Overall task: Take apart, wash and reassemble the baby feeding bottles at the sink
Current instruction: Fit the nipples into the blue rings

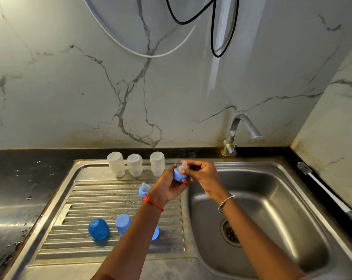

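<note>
— Watch the grip: the left hand point(167, 188) is curled round the blue collar point(178, 175), and the right hand point(205, 174) has thumb and fingers pinched tight on the tip of the clear teat point(184, 165).

— Over the bowl?

— Right at the edge, between the ribbed drainboard point(110, 201) and the sink bowl point(272, 164). My guess is the teat is being drawn up through the ring, so this is the putting-together part.

— And the other pieces?

— Three clear bottles point(116, 164) point(134, 165) point(157, 163) stand upside down in a row at the back of the drainboard. A second collar point(144, 189), teat already in it, sits just beside the left wrist. Three blue caps point(98, 229) point(123, 224) point(156, 234) stand nearer us, the last half hidden under the left forearm.

— So what could go wrong?

— Soft teats are slippery when wet. If the pinch slides off the tip, the teat springs back unseated, and a badly seated teat would leak later. Pull too hard and the thin tip could tear. If the collar slips from the left hand, it drops toward the bowl and the drain point(230, 232), and it would need washing again.

— And that forearm?

— It hangs right above the caps. A dropped elbow could knock one across the ribs toward the black surface point(19, 178).
</note>
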